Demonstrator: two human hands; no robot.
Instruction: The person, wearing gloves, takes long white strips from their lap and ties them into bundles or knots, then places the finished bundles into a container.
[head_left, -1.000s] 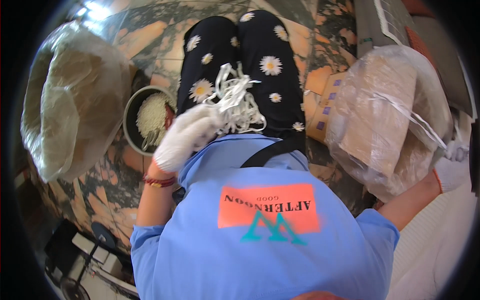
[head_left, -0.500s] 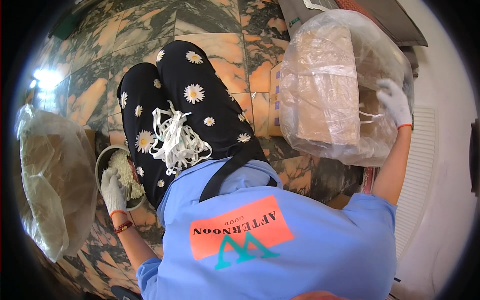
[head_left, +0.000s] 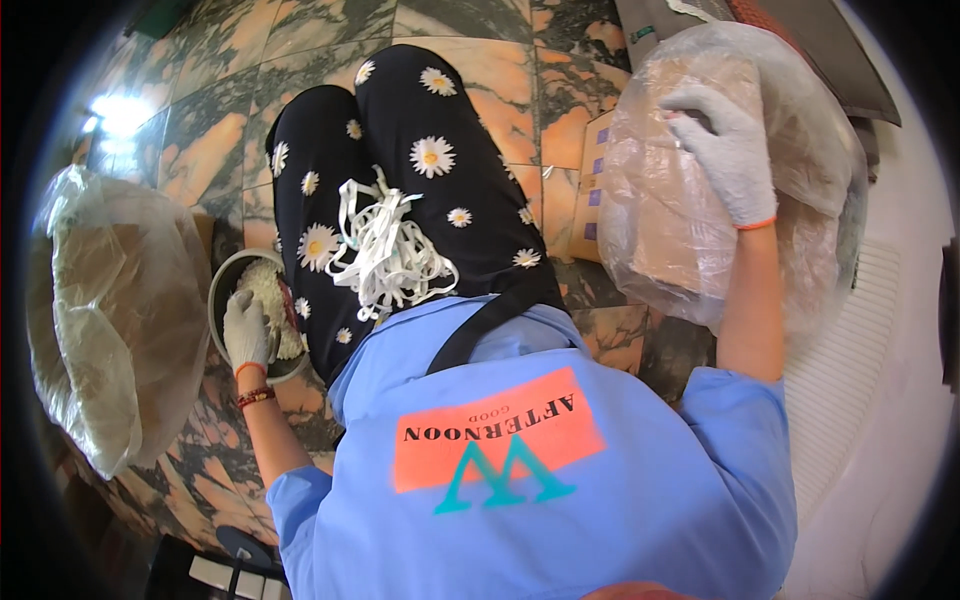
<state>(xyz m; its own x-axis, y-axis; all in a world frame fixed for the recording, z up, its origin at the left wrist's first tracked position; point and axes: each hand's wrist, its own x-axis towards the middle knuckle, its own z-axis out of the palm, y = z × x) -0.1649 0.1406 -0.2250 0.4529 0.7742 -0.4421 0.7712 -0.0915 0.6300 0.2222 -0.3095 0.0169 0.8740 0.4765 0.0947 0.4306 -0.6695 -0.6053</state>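
Gloved hands spread between a bowl and a wrapped bundle.

The white-gloved left hand (head_left: 246, 330), at eight o'clock, is laid loosely curled in the round metal bowl of pale shreds (head_left: 225, 290). A tangle of white strips (head_left: 388, 255) is seen on the lap. At two o'clock, the white-gloved right hand (head_left: 722, 145) is spread flat on the clear-plastic-wrapped brown bundle (head_left: 670, 220), standing roughly upright.

Both hands, left hand (head_left: 246, 330) and right hand (head_left: 722, 150), wear matt white knit cloth gloves. The bowl (head_left: 222, 300) looks like dull metal. The big bag (head_left: 690, 170) is thin, crinkled, glossy clear plastic. The floor (head_left: 560, 90) is polished, veined stone. White strips (head_left: 385, 255) look like soft cloth.
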